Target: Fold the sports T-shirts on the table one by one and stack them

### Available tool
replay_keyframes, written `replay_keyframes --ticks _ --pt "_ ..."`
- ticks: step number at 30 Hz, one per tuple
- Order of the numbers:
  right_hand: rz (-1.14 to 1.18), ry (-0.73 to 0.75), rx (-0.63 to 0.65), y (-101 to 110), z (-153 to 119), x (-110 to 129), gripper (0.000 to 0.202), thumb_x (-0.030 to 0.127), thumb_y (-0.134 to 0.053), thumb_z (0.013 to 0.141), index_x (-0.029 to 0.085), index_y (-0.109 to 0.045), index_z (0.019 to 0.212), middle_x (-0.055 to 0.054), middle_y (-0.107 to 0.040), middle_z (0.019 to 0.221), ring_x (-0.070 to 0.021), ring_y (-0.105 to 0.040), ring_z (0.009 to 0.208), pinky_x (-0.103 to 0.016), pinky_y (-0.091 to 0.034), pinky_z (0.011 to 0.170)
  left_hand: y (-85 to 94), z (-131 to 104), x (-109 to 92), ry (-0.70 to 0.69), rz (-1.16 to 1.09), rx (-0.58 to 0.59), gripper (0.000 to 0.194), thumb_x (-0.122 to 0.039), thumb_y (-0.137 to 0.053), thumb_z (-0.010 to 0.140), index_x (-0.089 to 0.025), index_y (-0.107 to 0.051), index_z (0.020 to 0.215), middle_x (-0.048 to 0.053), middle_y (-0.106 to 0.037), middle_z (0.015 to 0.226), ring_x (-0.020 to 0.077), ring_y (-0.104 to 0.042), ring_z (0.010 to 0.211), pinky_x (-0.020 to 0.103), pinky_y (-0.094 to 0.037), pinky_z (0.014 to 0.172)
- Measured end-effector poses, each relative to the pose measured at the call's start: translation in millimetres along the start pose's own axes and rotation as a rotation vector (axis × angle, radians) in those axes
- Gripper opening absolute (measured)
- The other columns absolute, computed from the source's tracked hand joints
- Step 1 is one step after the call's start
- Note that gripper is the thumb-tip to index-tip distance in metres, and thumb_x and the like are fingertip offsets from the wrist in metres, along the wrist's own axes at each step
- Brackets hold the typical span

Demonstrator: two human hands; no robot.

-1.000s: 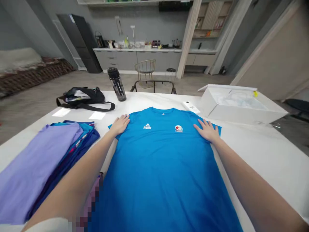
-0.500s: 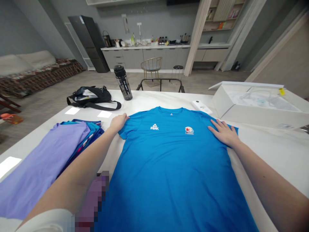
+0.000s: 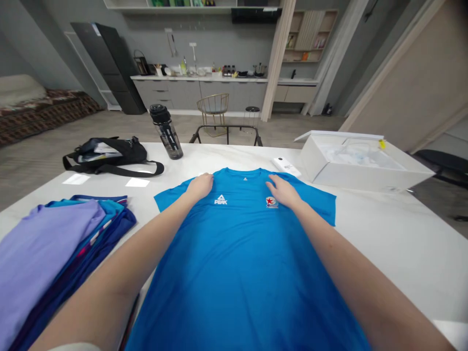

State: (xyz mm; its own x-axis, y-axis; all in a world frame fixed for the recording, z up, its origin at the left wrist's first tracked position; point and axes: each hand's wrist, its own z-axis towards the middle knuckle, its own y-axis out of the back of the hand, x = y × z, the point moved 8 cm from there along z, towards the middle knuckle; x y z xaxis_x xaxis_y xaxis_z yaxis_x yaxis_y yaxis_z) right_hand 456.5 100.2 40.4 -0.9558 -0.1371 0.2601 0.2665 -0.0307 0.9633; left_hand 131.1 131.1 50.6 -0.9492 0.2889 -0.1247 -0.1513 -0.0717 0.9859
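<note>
Grip: left hand [image 3: 200, 187] has its fingers curled at the left shoulder of the blue T-shirt [image 3: 241, 253]; whether cloth is pinched, cannot tell. Right hand [image 3: 285, 191] is open, fingers apart, touching the opposite shoulder just above the crest [image 3: 271, 202].

Shirt position: front up, spread on the white table [image 3: 395, 234], collar [image 3: 243, 173] away from the person, both sleeves out to the sides. Shallow creases cross the chest. Nearby at left: a clothes pile, lilac top [image 3: 47, 248] uppermost.

Step in hand, as judged: placing or smoothing the cloth at both shoulders. From this hold, the next move calls for light, even contact on both sides, as thin fabric could bunch or skew.

Beyond the shirt: white packet [image 3: 287, 166] near the right shoulder, open box [image 3: 369, 171] beside it. Left of these, bottle [image 3: 168, 139] upright, black bag [image 3: 127, 152] next to it. Farther off: chair [image 3: 215, 105], then kitchen counter [image 3: 197, 78].
</note>
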Motion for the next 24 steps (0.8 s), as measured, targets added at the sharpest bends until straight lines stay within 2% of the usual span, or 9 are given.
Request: replay_keyframes --ticks 2,5,8,11,14,17,21,24 --pt "0.016 -0.057 0.103 -20 19 24 0.064 0.05 -0.024 0.105 0.012 -0.042 0.154 -0.013 -0.037 0.162 -0.0267 -0.029 0.151 -0.046 -0.025 0.122 -12.8 12 -11 0.046 -0.015 0.021 0.046 -0.036 -0.03 0.104 -0.015 -0.067 0.12 0.015 -0.069 0.123 0.0276 -0.063 0.12 0.038 -0.047 0.102" --pt "-0.006 -0.167 0.105 -33 38 30 0.07 0.058 -0.013 0.104 0.019 -0.035 0.158 -0.01 -0.024 0.167 -0.03 -0.019 0.155 -0.061 -0.014 0.122 -26.5 25 -15 0.072 -0.027 0.016 0.055 -0.042 -0.026 0.105 -0.011 -0.057 0.137 0.019 -0.057 0.144 0.0297 -0.052 0.136 0.042 -0.042 0.111" --pt "-0.032 -0.153 0.067 -36 46 25 0.072 0.064 -0.011 0.102 0.026 -0.031 0.16 -0.005 -0.019 0.169 -0.0287 -0.014 0.156 -0.063 -0.007 0.122 -36.7 35 -5 0.088 -0.065 0.047 0.063 -0.05 -0.026 0.104 -0.015 -0.037 0.155 0.016 -0.036 0.162 0.0304 -0.032 0.15 0.049 -0.029 0.12" --pt "-0.005 -0.094 0.061 -34 47 22 0.072 0.066 -0.014 0.102 0.027 -0.033 0.159 -0.004 -0.022 0.168 -0.0276 -0.015 0.155 -0.058 -0.007 0.124 -43.2 40 8 0.071 -0.071 0.101 0.065 -0.053 -0.026 0.104 -0.018 -0.033 0.159 0.013 -0.028 0.166 0.0304 -0.023 0.154 0.051 -0.02 0.124" --pt "0.034 -0.092 -0.058 -18 35 15 0.07 0.061 -0.015 0.104 0.021 -0.039 0.156 -0.007 -0.028 0.166 -0.0258 -0.023 0.153 -0.049 -0.014 0.125 -41.8 36 18 0.031 -0.064 0.09 0.065 -0.052 -0.022 0.104 -0.019 -0.029 0.16 0.012 -0.024 0.167 0.0282 -0.021 0.155 0.049 -0.019 0.124" --pt "0.0 -0.246 -0.186 -1 5 -4 0.069 0.056 -0.016 0.105 0.015 -0.041 0.154 -0.013 -0.035 0.163 -0.0286 -0.03 0.149 -0.05 -0.017 0.123 -41.6 22 24 0.015 -0.013 0.099 0.064 -0.051 -0.02 0.105 -0.021 -0.029 0.16 0.01 -0.022 0.168 0.0295 -0.02 0.155 0.055 -0.018 0.123" --pt "-0.043 -0.369 -0.125 -1 -34 -29 0.069 0.061 -0.02 0.103 0.02 -0.039 0.155 -0.01 -0.029 0.166 -0.0333 -0.026 0.15 -0.061 -0.017 0.12 -39.0 -1 30 0.083 0.027 0.08 0.065 -0.058 -0.02 0.102 -0.029 -0.029 0.16 0.007 -0.017 0.17 0.0334 -0.013 0.156 0.067 -0.013 0.12" --pt "-0.069 -0.395 -0.051 -3 -44 -40 0.073 0.065 -0.018 0.102 0.022 -0.033 0.159 -0.009 -0.025 0.167 -0.0359 -0.019 0.153 -0.066 -0.013 0.119 -39.1 -10 30 0.112 0.022 0.089 0.067 -0.062 -0.018 0.1 -0.034 -0.025 0.161 0.004 -0.016 0.17 0.0337 -0.011 0.156 0.07 -0.011 0.119"
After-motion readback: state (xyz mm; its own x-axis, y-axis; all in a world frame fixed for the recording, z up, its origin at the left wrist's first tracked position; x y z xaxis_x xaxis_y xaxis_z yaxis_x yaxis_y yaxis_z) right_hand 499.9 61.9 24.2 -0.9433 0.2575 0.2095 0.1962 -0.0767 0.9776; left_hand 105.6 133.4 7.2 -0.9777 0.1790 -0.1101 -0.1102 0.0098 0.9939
